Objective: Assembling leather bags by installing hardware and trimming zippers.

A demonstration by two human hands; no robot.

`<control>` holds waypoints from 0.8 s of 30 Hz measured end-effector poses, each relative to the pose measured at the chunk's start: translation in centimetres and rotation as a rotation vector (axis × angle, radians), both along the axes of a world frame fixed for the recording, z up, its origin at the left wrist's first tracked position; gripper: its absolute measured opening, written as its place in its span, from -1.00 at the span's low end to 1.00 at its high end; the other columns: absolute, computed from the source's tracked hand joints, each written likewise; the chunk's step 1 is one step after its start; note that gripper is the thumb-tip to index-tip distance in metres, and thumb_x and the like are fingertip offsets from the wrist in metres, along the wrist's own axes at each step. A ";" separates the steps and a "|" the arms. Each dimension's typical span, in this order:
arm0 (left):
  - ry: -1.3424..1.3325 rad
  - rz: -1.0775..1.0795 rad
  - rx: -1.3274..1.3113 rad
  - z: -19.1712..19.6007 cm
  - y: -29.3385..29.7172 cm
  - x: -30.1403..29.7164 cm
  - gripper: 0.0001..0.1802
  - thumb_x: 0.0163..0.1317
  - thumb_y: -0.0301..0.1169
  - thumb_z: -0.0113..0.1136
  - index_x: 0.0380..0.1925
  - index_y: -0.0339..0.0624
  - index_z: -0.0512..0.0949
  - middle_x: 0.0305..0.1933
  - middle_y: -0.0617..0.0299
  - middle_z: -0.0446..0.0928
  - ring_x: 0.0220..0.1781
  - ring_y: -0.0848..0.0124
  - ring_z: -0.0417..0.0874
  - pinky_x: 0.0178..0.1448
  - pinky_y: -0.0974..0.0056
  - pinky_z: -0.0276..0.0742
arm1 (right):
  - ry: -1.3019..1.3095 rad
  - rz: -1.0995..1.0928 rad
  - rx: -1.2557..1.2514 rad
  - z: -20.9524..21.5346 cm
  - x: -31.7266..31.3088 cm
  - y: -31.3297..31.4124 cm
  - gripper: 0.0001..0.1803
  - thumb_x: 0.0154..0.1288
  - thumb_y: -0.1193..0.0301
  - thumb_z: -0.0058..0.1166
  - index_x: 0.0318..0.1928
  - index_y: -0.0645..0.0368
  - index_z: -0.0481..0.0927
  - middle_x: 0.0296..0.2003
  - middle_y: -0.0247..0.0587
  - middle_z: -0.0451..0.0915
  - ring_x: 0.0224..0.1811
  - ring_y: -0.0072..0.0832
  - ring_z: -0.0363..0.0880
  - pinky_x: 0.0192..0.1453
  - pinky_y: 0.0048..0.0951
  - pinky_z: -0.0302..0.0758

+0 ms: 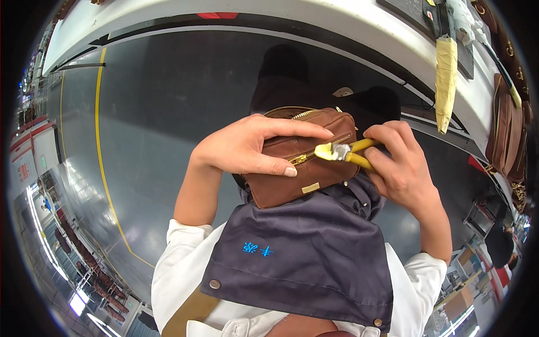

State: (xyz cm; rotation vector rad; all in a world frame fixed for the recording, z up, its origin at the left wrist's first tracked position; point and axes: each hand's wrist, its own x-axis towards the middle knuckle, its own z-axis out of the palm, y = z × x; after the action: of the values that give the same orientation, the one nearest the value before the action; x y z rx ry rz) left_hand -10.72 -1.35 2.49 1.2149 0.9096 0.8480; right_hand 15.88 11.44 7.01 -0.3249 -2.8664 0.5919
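Observation:
A small brown leather bag [278,188] rests on my lap, its front zipper [337,140] facing up and a small gold plate near its lower edge. Across the bag's left side lies my left hand [244,143], its thumb and fingers gripping the bag on either side of the zipper. My right hand [396,160] is closed around the yellow handles of a pair of pliers [359,154]. The pliers' jaws, wrapped in yellow, are over the zipper, right of the gold zipper pull [299,160]. Whether the jaws touch the zipper, I cannot tell.
A white worktable [359,28] curves across the far side and right. A tool wrapped in yellowish tape [445,84] juts over its edge. More brown bags [502,123] sit at the far right. A dark apron [297,253] covers my front, and a yellow line [101,140] marks the grey floor.

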 end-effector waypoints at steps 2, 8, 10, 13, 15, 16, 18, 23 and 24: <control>-0.004 0.006 0.032 0.1 0.2 0.2 -0.31 0.10 -0.41 0.49 0.27 -0.32 0.53 0.21 0.01 0.64 0.25 0.24 0.66 0.36 0.22 0.49 | 0.003 0.032 0.132 -0.3 0.5 0.0 -0.74 -0.14 0.41 0.29 -0.37 0.15 0.56 -0.03 -0.23 0.52 -0.01 -0.23 0.50 -0.01 -0.25 0.54; 0.033 0.011 0.009 0.4 0.0 0.4 -0.30 0.08 -0.40 0.51 0.27 -0.30 0.54 0.19 0.02 0.66 0.24 0.26 0.67 0.33 0.23 0.51 | -0.042 0.086 0.310 -0.6 0.4 -0.1 -0.75 -0.08 0.33 0.20 -0.31 0.08 0.58 0.08 -0.27 0.52 0.10 -0.21 0.49 0.16 -0.11 0.52; 0.028 0.016 0.005 0.3 -0.1 0.4 -0.30 0.08 -0.40 0.51 0.27 -0.30 0.54 0.20 0.02 0.65 0.24 0.27 0.67 0.34 0.24 0.51 | -0.042 0.084 0.323 -0.6 0.2 0.0 -0.75 -0.07 0.32 0.20 -0.30 0.07 0.59 0.10 -0.27 0.52 0.12 -0.20 0.49 0.20 -0.09 0.51; -0.015 0.043 0.017 0.1 -0.3 0.4 -0.30 0.08 -0.41 0.51 0.27 -0.31 0.54 0.20 0.02 0.65 0.25 0.26 0.67 0.35 0.24 0.51 | -0.061 0.071 0.332 -0.6 0.1 0.0 -0.75 -0.05 0.31 0.21 -0.29 0.05 0.59 0.13 -0.28 0.52 0.15 -0.21 0.49 0.27 -0.04 0.48; -0.002 0.043 -0.006 0.0 -0.3 0.4 -0.30 0.07 -0.38 0.48 0.29 -0.16 0.55 0.21 0.10 0.65 0.23 0.29 0.67 0.35 0.24 0.50 | -0.060 0.070 0.340 -0.6 0.1 0.0 -0.76 -0.03 0.31 0.21 -0.29 0.05 0.59 0.14 -0.28 0.52 0.16 -0.21 0.48 0.29 -0.03 0.47; -0.006 0.046 0.004 0.0 -0.2 0.5 -0.30 0.07 -0.38 0.48 0.29 -0.16 0.55 0.21 0.10 0.65 0.23 0.29 0.67 0.35 0.24 0.50 | -0.073 0.057 0.341 -0.7 0.2 0.1 -0.77 -0.02 0.31 0.21 -0.28 0.04 0.59 0.14 -0.28 0.52 0.17 -0.21 0.48 0.30 -0.03 0.46; -0.021 0.027 -0.019 0.0 -0.2 0.4 -0.32 0.10 -0.33 0.48 0.28 -0.16 0.56 0.23 0.11 0.64 0.25 0.29 0.66 0.37 0.22 0.49 | -0.090 0.041 0.335 -0.7 0.2 0.0 -0.77 -0.01 0.32 0.21 -0.28 0.04 0.59 0.14 -0.28 0.52 0.17 -0.22 0.48 0.31 -0.02 0.45; -0.003 0.022 0.012 0.0 0.0 0.4 -0.34 0.10 -0.41 0.48 0.26 -0.25 0.56 0.22 0.06 0.65 0.26 0.26 0.66 0.38 0.22 0.50 | -0.070 0.057 0.352 -1.0 0.2 0.0 -0.80 0.00 0.33 0.20 -0.30 0.04 0.59 0.13 -0.27 0.52 0.15 -0.23 0.49 0.32 -0.03 0.45; -0.010 0.014 0.018 0.0 0.0 0.4 -0.35 0.09 -0.45 0.49 0.24 -0.34 0.56 0.21 0.01 0.65 0.27 0.23 0.66 0.38 0.22 0.50 | -0.056 0.062 0.354 -1.0 0.1 0.1 -0.80 -0.01 0.34 0.20 -0.31 0.04 0.58 0.12 -0.27 0.52 0.15 -0.24 0.49 0.31 -0.03 0.46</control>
State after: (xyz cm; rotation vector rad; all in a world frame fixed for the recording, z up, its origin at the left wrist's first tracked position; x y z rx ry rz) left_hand -10.35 -1.31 2.50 1.2197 0.9053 0.8743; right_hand 15.96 11.49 6.04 -0.1984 -2.9682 0.0782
